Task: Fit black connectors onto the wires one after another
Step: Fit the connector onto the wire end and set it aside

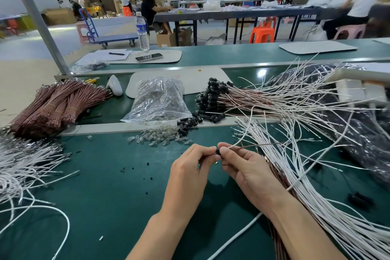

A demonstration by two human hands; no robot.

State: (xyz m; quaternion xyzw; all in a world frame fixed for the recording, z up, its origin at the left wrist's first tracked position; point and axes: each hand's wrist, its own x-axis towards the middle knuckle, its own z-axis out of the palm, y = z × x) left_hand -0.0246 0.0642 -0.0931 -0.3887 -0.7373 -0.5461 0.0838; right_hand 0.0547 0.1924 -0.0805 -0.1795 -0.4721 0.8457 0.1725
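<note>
My left hand [191,167] and my right hand [242,164] meet fingertip to fingertip over the green table. Between them sits a small black connector [218,152], mostly hidden by fingers. My right hand pinches a white wire and a brown wire [253,145] that run off to the right from the connector. Loose black connectors [187,123] lie just beyond my hands. A fan of wires fitted with black connectors [213,99] lies further back. A thick spread of loose white wires [312,192] runs under my right forearm.
Brown wire bundles [57,103] lie at the left, more white wires [23,167] at the near left. A clear bag of small glass bulbs [158,99] stands in the middle, with loose bulbs [160,137] spilled before it. A dark plastic bag [348,129] fills the right. People work at tables behind.
</note>
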